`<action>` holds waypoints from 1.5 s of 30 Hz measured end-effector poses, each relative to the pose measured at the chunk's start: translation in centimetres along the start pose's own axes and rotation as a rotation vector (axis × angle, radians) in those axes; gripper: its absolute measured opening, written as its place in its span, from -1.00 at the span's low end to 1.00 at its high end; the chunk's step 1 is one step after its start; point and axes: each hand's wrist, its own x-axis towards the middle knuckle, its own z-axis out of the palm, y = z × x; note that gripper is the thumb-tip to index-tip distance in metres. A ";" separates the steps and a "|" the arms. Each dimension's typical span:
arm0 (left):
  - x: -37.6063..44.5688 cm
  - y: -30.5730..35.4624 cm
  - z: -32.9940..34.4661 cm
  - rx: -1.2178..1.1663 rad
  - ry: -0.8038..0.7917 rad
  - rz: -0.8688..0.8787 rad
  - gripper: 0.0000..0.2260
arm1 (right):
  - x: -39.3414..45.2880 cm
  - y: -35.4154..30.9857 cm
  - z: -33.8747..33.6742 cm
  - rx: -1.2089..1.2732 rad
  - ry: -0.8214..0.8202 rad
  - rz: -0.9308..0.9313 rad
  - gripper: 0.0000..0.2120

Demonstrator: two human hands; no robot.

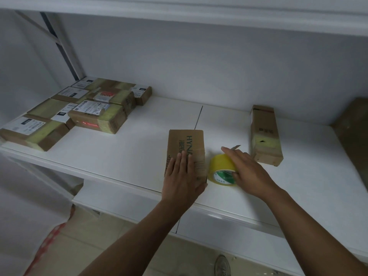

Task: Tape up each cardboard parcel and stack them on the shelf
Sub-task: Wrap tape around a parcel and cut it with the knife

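The cardboard parcel (187, 148) lies flat near the front edge of the white shelf (123, 156), with printed lettering on its top. The left hand (182, 181) presses down on its near end, fingers straight and together, thumb hooked at the near corner. Just to the right, the right hand (248, 172) reaches over the yellow tape roll (221, 172), fingers extended across its top and thumb at its side. A taped parcel (265, 136) lies further right, and a stack of taped parcels (79, 110) sits far left.
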 end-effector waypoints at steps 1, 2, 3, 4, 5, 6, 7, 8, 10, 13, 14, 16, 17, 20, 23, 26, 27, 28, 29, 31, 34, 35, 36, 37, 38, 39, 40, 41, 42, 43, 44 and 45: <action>-0.1 -0.2 0.1 -0.022 0.025 -0.012 -0.23 | 0.0 -0.2 -0.1 0.024 0.022 -0.002 -0.27; -0.2 -0.4 0.1 -0.045 0.044 -0.023 -0.22 | 0.1 -0.5 -0.2 0.050 0.050 -0.008 -0.29; -0.4 -0.7 0.2 -0.071 0.069 -0.030 -0.20 | 0.1 -0.8 -0.5 0.077 0.081 -0.011 -0.30; -0.5 -1.1 0.3 -0.097 0.098 -0.036 -0.18 | 0.2 -1.1 -0.7 0.109 0.116 -0.008 -0.31; -0.6 -1.4 0.4 -0.120 0.141 -0.039 -0.17 | 0.4 -1.5 -0.9 0.148 0.155 0.004 -0.32; -0.8 -1.8 0.4 -0.148 0.176 -0.050 -0.15 | 0.5 -2.0 -1.1 0.199 0.195 0.023 -0.33; -0.9 -2.1 0.3 -0.179 0.202 -0.068 -0.13 | 0.8 -2.5 -1.1 0.261 0.232 0.046 -0.35; -1.0 -2.4 0.2 -0.208 0.213 -0.088 -0.10 | 1.0 -3.0 -1.0 0.330 0.263 0.063 -0.36; -1.2 -3.0 -0.1 -0.268 0.218 -0.130 -0.07 | 1.7 -3.9 -0.5 0.446 0.310 0.068 -0.42; -1.5 -3.6 -1.1 -0.383 0.193 -0.241 -0.05 | 2.8 -5.0 0.4 0.584 0.381 0.092 -0.50; -1.5 -3.8 -1.5 -0.433 0.168 -0.290 -0.05 | 3.0 -5.4 0.6 0.651 0.384 0.116 -0.51; -1.6 -4.2 -2.0 -0.532 0.120 -0.370 -0.05 | 3.2 -6.3 0.9 0.817 0.327 0.165 -0.54; -1.7 -4.4 -2.2 -0.586 0.110 -0.397 -0.07 | 3.2 -6.8 1.2 0.890 0.278 0.186 -0.54; -2.0 -5.2 -2.1 -0.725 0.135 -0.487 -0.14 | 2.9 -8.7 2.5 1.060 0.125 0.218 -0.49; -2.3 -5.5 -2.2 -0.870 0.176 -0.527 -0.25 | 3.2 -10.4 3.0 1.106 0.070 0.209 -0.43; -2.0 -5.1 -2.2 -1.030 0.198 -0.495 -0.45 | 4.0 -11.1 2.0 0.910 0.132 0.159 -0.63; -1.7 -4.9 -1.9 -1.051 0.187 -0.482 -0.47 | 4.2 -11.1 1.6 0.800 0.155 0.131 -0.67; -1.5 -4.6 -1.7 -1.064 0.170 -0.465 -0.45 | 4.4 -11.0 1.1 0.689 0.169 0.107 -0.69; -1.4 -4.4 -1.5 -1.074 0.152 -0.449 -0.41 | 4.5 -10.9 0.8 0.593 0.165 0.095 -0.70; -1.3 -4.4 -0.6 -1.088 0.148 -0.405 -0.35 | 4.8 -10.7 0.3 0.472 0.126 0.089 -0.70; -1.0 -5.5 -0.4 -1.041 0.196 -0.276 -0.41 | 5.2 -10.7 0.1 0.429 0.086 0.086 -0.69; -0.8 -6.0 -0.4 -1.000 0.202 -0.235 -0.42 | 5.2 -10.8 0.0 0.432 0.077 0.086 -0.66; -0.6 -6.5 -0.7 -0.954 0.200 -0.206 -0.43 | 5.3 -10.8 0.0 0.441 0.065 0.090 -0.63; -0.4 -6.9 -0.9 -0.905 0.191 -0.192 -0.44 | 5.5 -10.8 0.0 0.447 0.054 0.098 -0.60; -0.3 -7.2 -1.0 -0.857 0.184 -0.186 -0.45 | 5.7 -10.7 -0.2 0.447 0.041 0.110 -0.58; -0.2 -7.3 -1.0 -0.804 0.184 -0.187 -0.47 | 6.0 -10.6 -0.4 0.436 0.028 0.118 -0.58; -0.2 -7.3 -1.1 -0.751 0.188 -0.189 -0.48 | 6.3 -10.5 -0.5 0.425 0.022 0.116 -0.59; -0.2 -7.2 -1.1 -0.706 0.192 -0.186 -0.49 | 6.7 -10.3 -0.7 0.418 0.020 0.112 -0.62; -0.2 -7.0 -1.1 -0.681 0.196 -0.184 -0.49 | 6.9 -10.2 -1.0 0.416 0.022 0.107 -0.65; -0.2 -6.9 -1.1 -0.664 0.198 -0.183 -0.49 | 7.1 -10.2 -1.1 0.411 0.024 0.102 -0.67; -0.2 -6.9 -1.0 -0.651 0.199 -0.182 -0.50 | 7.3 -10.1 -1.3 0.403 0.032 0.098 -0.68; -0.2 -6.9 -1.1 -0.637 0.201 -0.182 -0.51 | 7.4 -10.1 -1.4 0.396 0.048 0.092 -0.68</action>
